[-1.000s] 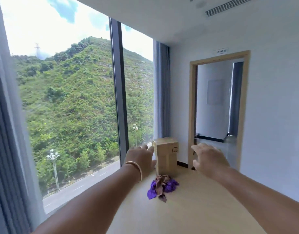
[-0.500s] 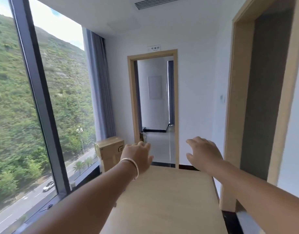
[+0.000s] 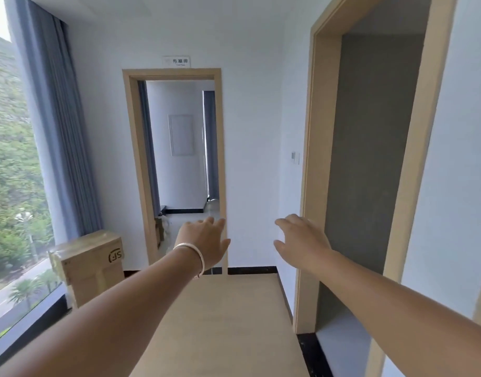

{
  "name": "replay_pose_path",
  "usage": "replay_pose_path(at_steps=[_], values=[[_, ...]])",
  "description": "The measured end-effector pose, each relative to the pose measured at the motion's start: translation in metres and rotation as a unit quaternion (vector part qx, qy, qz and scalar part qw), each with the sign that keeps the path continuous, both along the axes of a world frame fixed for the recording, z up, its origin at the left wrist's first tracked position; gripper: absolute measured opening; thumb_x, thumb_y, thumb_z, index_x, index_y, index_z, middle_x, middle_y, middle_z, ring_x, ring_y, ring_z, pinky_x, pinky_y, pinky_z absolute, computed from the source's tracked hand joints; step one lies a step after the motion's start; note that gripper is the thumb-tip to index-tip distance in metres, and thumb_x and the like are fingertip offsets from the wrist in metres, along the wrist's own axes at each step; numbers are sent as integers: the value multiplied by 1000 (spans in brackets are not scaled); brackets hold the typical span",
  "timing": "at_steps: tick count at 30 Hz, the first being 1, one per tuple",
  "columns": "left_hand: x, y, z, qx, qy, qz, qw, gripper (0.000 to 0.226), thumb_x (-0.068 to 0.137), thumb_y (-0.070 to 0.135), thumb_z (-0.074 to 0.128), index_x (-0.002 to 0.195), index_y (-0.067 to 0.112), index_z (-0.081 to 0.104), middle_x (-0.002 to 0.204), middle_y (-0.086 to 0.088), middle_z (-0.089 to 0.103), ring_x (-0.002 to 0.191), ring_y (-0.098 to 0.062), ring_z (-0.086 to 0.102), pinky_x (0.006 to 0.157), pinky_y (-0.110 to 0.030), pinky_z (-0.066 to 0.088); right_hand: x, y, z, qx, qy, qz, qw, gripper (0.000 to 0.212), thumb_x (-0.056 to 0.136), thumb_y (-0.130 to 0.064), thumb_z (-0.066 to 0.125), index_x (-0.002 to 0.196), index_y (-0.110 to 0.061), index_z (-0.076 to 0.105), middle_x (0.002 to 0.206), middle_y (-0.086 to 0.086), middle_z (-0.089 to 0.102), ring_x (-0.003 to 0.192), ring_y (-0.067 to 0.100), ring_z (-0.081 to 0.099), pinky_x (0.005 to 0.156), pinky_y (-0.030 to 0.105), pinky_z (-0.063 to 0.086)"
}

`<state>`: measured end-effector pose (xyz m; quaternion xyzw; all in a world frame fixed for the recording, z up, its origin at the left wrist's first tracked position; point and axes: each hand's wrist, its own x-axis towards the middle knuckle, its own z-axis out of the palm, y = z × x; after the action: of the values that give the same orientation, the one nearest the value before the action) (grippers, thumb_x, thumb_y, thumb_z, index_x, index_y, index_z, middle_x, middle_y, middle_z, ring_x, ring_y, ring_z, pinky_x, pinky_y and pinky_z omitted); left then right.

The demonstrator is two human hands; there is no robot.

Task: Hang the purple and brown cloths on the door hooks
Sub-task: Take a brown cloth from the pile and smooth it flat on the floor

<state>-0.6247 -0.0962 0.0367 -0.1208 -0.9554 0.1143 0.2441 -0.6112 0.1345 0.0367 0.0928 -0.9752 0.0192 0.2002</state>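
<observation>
Both hands are out over the desk point(image 3: 220, 322) with nothing in them: left hand point(image 3: 204, 240) and right hand point(image 3: 301, 240) have relaxed, spread fingers, so neither grip has hold of anything. The purple and brown cloths aren't visible, and no door hooks either. Cloths like that are probably light and floppy, so pinching a bunched edge or corner should work best for hooking.

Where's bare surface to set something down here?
The tabletop is bare in the strip between the two forearms, up to its far edge. The cardboard box borders it left, the door frame right. Left hand and right hand hover beyond it.
</observation>
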Motion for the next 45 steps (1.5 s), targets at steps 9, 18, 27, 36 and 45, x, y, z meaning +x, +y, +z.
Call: replay_pose_path(at_steps=[9, 18, 27, 36, 45], values=[[-137, -18, 8, 11, 4, -21, 1000, 48, 97, 53, 33, 133, 22, 41, 123, -1, 57, 100, -23, 60, 70, -32, 37, -120, -20, 16, -6, 14, -37, 999, 49, 95, -40, 42, 141, -23, 40, 140, 1, 46, 124, 25, 45, 101, 36, 36], [-258, 1, -5, 4, -15, -19, 1000, 50, 98, 53, 32, 136, 22, 38, 128, -1, 54, 106, -22, 59, 83, -35, 44, -248, -3, 11, -1, 4, -24, 1000, 48, 96, -40, 42, 141, -22, 40, 140, 1, 45, 125, 23, 45, 100, 36, 36], [-374, 39, 19, -5, 15, 27, 1000, 51, 97, 52, 34, 138, 22, 38, 128, -3, 54, 109, -24, 59, 89, -38, 44, -390, 41, 25, -9, 20, 16, 1000, 50, 95, -40, 43, 141, -23, 39, 140, 1, 44, 125, 23, 44, 103, 36, 34], [-473, 53, 10, -6, 0, 45, 999, 48, 97, 51, 35, 134, 21, 40, 125, -2, 55, 107, -24, 59, 81, -37, 41, -496, 57, 13, -16, -5, 28, 999, 50, 95, -40, 42, 142, -23, 37, 141, 1, 43, 126, 22, 43, 103, 35, 34], [-616, 28, 10, 9, -8, 30, 999, 43, 97, 50, 35, 129, 22, 43, 123, -2, 54, 107, -24, 59, 82, -37, 38, -626, 34, 19, 10, -6, 13, 1000, 51, 95, -40, 43, 143, -23, 36, 141, 1, 42, 127, 22, 42, 104, 35, 33]])
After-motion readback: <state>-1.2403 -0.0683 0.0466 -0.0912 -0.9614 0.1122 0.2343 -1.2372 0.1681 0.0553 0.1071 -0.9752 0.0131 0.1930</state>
